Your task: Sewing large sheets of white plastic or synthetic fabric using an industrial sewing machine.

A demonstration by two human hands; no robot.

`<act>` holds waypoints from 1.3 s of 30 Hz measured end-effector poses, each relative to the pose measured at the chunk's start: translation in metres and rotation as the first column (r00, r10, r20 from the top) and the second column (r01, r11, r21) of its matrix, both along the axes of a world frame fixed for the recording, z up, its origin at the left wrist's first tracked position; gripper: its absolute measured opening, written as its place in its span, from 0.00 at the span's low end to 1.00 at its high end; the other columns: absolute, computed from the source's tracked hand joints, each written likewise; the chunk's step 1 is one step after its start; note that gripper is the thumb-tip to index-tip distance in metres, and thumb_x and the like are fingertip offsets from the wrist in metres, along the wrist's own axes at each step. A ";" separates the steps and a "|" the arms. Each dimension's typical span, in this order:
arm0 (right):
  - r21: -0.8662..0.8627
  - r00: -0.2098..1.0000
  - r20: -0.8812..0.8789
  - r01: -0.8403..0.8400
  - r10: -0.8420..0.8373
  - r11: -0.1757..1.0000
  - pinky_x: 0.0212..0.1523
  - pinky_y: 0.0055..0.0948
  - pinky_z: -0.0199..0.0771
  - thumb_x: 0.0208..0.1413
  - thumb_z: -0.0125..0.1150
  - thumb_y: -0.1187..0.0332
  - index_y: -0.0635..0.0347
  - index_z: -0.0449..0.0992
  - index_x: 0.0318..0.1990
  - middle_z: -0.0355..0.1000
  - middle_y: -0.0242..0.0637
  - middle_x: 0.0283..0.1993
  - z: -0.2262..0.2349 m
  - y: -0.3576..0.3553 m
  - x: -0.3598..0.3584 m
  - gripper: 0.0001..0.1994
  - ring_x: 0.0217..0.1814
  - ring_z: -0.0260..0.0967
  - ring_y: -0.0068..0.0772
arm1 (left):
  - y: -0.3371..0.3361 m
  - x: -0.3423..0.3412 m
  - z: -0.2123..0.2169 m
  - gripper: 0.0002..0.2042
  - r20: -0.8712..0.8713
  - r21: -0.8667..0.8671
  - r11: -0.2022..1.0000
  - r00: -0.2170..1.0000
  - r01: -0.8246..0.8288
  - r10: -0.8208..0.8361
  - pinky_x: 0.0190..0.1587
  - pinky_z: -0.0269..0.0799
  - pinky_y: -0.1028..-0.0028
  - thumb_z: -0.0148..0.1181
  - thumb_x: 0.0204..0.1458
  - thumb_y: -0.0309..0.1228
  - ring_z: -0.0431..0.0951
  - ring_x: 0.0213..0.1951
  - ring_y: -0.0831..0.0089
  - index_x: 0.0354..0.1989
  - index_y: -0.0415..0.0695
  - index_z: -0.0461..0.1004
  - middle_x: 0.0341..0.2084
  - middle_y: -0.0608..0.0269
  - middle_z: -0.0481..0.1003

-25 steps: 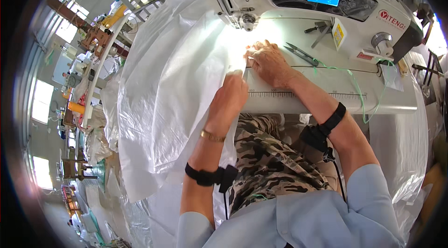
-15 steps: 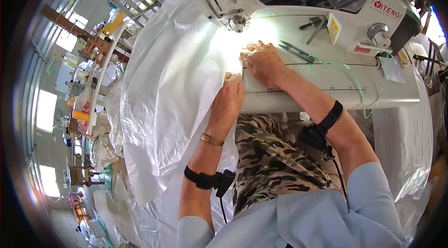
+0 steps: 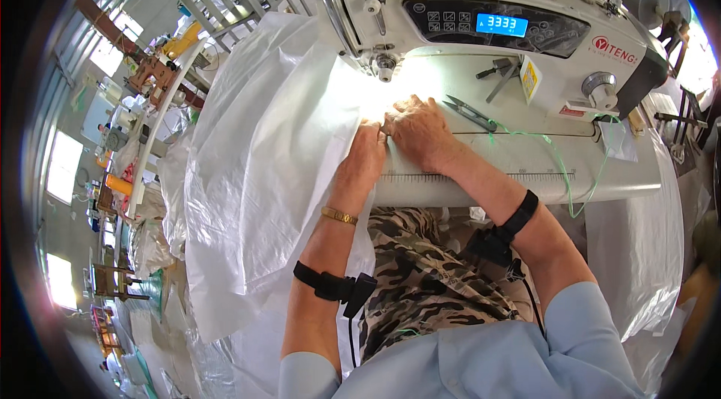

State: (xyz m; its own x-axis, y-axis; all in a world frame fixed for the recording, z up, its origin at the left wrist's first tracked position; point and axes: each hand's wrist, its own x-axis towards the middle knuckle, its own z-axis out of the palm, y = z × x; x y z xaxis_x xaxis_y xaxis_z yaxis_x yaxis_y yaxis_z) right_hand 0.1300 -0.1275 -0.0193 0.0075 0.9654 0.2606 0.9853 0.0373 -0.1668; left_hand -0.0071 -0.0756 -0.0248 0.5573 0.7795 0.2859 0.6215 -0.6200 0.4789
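The fingers of the left hand (image 3: 366, 150) lie flat and close together, pressed down on the edge of the white woven plastic sheet (image 3: 263, 166); they pin it rather than grip it. The fingers of the right hand (image 3: 417, 127) are likewise spread low over the sheet's edge, knuckles up, touching the left hand. Both hands sit just in front of the needle area of the sewing machine (image 3: 481, 31), likely to keep the slippery fabric flat and lined up where the stitching falls.

The sheet itself lies under both hands on the white counter (image 3: 526, 174), then billows off to the person's left and spills down past the lap, so its bulk hangs clear of the machine's arm.

Just beyond the right hand a pair of thread snips (image 3: 467, 111) lies on the machine bed, within easy reach. A loose green thread (image 3: 563, 166) trails across the counter and over its front edge.

On the machine's face, a dark control panel carries a small blue lit display (image 3: 502, 24). To its right a yellow rectangular warning sticker (image 3: 529, 78) is fixed upright, with a red-and-white label (image 3: 571, 111) low beside a round grey knob (image 3: 595, 86).

Each forearm wears a black strap; the left wrist also bears a gold bracelet (image 3: 339, 215).
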 end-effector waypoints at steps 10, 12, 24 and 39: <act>0.030 0.999 -0.009 -0.032 0.032 0.999 0.64 0.51 0.59 0.61 0.50 0.63 0.59 0.76 0.48 0.71 0.43 0.54 0.001 -0.001 -0.005 0.14 0.62 0.64 0.43 | 0.015 0.008 0.002 0.07 0.121 -0.033 0.997 0.991 0.066 -0.061 0.45 0.71 0.58 0.53 0.53 0.20 0.75 0.41 0.46 0.37 0.31 0.75 0.37 0.38 0.74; 0.078 1.000 -0.007 -0.030 0.031 0.996 0.63 0.52 0.60 0.61 0.49 0.64 0.59 0.77 0.47 0.71 0.42 0.54 -0.004 0.000 -0.003 0.14 0.61 0.64 0.43 | 0.018 0.011 0.001 0.07 0.163 -0.038 0.995 0.983 0.094 -0.087 0.44 0.71 0.58 0.54 0.53 0.20 0.75 0.41 0.45 0.38 0.31 0.75 0.37 0.38 0.74; -0.052 0.999 0.027 -0.026 0.027 0.998 0.63 0.54 0.58 0.58 0.49 0.66 0.59 0.75 0.50 0.73 0.43 0.53 -0.010 0.007 -0.003 0.15 0.62 0.65 0.41 | 0.016 0.004 -0.010 0.11 -0.007 0.136 0.990 0.999 0.038 -0.038 0.45 0.72 0.58 0.53 0.55 0.23 0.75 0.42 0.46 0.45 0.34 0.75 0.39 0.42 0.74; 0.155 0.995 -0.042 -0.082 0.090 0.984 0.55 0.52 0.65 0.53 0.55 0.68 0.53 0.74 0.55 0.71 0.40 0.52 -0.005 -0.007 0.006 0.19 0.56 0.66 0.47 | 0.015 -0.214 0.151 0.13 -0.343 0.388 0.919 0.937 0.075 0.069 0.49 0.74 0.60 0.50 0.55 0.20 0.78 0.45 0.49 0.47 0.34 0.74 0.44 0.43 0.77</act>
State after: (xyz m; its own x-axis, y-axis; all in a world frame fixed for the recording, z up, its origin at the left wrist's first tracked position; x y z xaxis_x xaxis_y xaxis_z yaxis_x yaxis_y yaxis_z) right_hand 0.1358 -0.1341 -0.0241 -0.0575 0.9118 0.4066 0.9681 0.1504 -0.2004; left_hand -0.2215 -0.0607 0.1266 0.6782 0.6430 0.3559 0.6995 -0.7133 -0.0442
